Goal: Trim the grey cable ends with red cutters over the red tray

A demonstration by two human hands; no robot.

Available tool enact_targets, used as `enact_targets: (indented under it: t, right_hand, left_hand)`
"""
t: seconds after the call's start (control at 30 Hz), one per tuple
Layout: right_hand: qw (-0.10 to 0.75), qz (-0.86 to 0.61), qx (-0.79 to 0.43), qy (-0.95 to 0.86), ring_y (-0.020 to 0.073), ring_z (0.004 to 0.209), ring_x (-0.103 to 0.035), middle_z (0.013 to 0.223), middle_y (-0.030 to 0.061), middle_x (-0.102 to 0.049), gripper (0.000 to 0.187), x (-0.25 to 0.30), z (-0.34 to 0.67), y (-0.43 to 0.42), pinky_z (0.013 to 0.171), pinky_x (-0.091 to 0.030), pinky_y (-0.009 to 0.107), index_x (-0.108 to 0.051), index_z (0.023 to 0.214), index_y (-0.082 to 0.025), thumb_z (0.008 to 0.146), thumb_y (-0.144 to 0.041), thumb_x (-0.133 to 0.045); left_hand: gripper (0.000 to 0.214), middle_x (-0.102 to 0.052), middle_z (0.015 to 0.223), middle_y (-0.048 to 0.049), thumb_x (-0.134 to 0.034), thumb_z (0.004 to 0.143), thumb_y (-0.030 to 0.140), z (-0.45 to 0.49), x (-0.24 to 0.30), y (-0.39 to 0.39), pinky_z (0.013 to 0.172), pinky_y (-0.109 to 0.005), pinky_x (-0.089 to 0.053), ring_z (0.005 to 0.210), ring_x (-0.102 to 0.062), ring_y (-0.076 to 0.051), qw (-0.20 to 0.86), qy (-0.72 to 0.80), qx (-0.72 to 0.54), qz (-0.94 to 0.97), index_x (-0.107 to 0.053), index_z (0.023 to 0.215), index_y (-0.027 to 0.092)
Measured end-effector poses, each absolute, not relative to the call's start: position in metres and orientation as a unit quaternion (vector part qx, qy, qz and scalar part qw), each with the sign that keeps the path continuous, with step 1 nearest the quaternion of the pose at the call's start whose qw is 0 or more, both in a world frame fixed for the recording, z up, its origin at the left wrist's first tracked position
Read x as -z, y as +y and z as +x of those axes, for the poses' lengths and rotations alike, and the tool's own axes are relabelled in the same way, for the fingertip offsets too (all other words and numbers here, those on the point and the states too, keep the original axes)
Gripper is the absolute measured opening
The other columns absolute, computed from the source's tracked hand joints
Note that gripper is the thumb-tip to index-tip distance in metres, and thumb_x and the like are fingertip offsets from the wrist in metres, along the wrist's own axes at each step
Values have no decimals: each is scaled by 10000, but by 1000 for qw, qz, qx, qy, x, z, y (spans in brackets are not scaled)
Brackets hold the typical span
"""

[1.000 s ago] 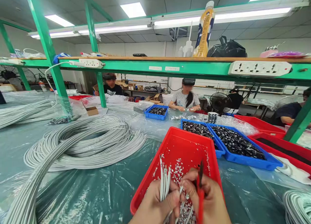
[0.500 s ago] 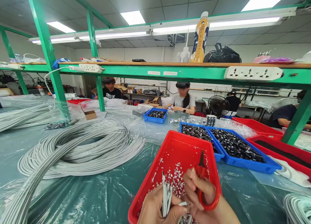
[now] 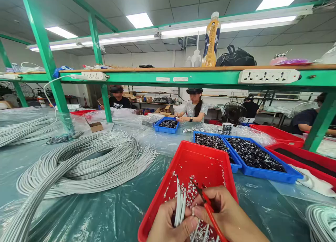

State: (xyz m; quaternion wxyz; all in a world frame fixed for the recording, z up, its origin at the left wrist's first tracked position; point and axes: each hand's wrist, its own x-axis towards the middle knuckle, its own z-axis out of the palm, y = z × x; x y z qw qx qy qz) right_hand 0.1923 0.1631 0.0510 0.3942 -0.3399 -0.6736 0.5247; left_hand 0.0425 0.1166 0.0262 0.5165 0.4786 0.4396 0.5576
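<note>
Over the red tray, my left hand is closed round a small bundle of white cables, whose ends stick up past the fingers. My right hand has red-handled scissors lodged in it, the dark blades pointing up and to the left. Its thumb and forefinger pinch near my left fingertips, at the end of one cable; the exact contact is partly hidden. Small white clippings lie scattered in the tray below the hands.
A large coil of white cables lies to the left, another coil at the lower right. Blue trays of small black parts stand behind the red tray. A green shelf frame crosses above. A person sits opposite.
My right hand has turned and moved in against my left fingertips. The scissors have swung from upright to leaning left, blades now over the clippings. The cable bundle stays in my left hand.
</note>
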Motion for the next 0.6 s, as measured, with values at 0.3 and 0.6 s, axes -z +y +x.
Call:
enact_targets:
  t: [0.3, 0.6]
  right_hand:
    - [396, -319, -503, -698, 198, 630, -636, 645, 37, -671, 232, -48, 192, 162, 607, -489, 301, -602, 690, -161, 665, -359, -722]
    - [352, -370, -371, -775, 115, 509, -362, 521, -57, -400, 260, -67, 193, 170, 453, -306, 224, -466, 510, -193, 720, -244, -612]
  left_hand:
    - [476, -467, 466, 69, -766, 535, 547, 37, -28, 116, 416, -175, -281, 391, -368, -40, 550, 413, -547, 477, -512, 631, 156]
    - [489, -525, 525, 11, -705, 593, 594, 31, -30, 113, 464, -194, -239, 446, -385, -52, 629, 374, -452, 511, -620, 651, 116]
